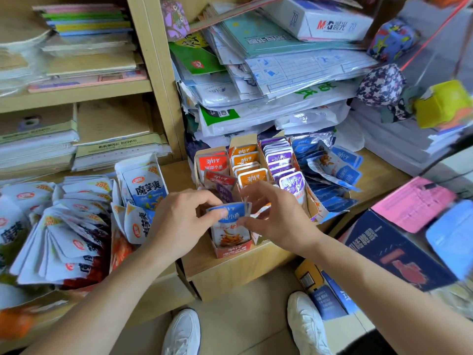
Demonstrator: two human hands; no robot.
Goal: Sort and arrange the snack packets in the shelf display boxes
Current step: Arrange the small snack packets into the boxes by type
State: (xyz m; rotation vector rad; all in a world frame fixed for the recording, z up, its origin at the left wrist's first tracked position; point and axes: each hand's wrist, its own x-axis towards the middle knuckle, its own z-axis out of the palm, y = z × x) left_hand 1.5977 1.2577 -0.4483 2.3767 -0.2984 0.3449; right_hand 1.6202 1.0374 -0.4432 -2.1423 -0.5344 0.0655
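Note:
Several cardboard display boxes stand side by side on a low shelf. The red box [231,252] holds red packets [213,162] at the back. Beside it stand orange packets [252,176], purple packets [279,157] and blue packets [332,170]. A blue-topped snack packet [230,213] stands at the front of the red box. My left hand [179,221] pinches its left edge and my right hand [276,213] grips its right edge. A purple packet [224,192] lies in the red box just behind it.
White konjac snack packets [64,226] fan out in boxes on the left. Stacked paper and notebooks [268,73] fill the shelves behind. A dark blue carton [389,252] with pink and blue pads sits at right. My white shoes [307,321] are on the floor.

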